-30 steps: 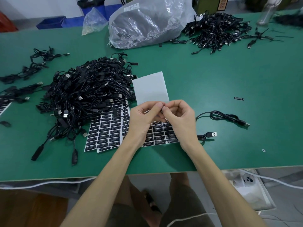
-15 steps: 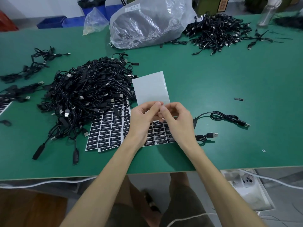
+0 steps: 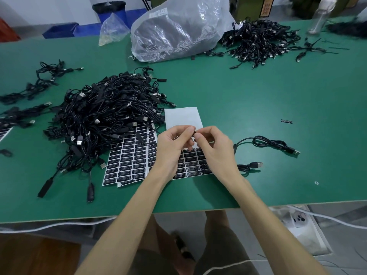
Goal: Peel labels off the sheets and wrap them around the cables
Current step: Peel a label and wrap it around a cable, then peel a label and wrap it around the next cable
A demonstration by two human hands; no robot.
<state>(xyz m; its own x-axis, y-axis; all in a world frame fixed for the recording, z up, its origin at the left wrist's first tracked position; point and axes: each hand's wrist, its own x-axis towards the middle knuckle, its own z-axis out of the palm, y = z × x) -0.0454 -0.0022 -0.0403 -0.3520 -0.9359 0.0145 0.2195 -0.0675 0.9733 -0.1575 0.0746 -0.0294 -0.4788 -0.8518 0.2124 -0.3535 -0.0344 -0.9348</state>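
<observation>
My left hand and my right hand meet fingertip to fingertip above the label sheets, and between them they pinch a small black piece, which looks like a label on a cable. A black USB cable trails off to the right of my right hand; another plug lies nearer the table edge. Sheets of black labels lie flat under my hands, and one sheet has its upper part peeled bare and white.
A big heap of black cables sits left of the sheets. A second heap and a clear plastic bag lie at the far side. Loose cables lie far left. One stray label lies on the green table.
Both hands have lifted slightly and the fingertips have shifted on the small black piece. The cable at the right has shifted a little.
</observation>
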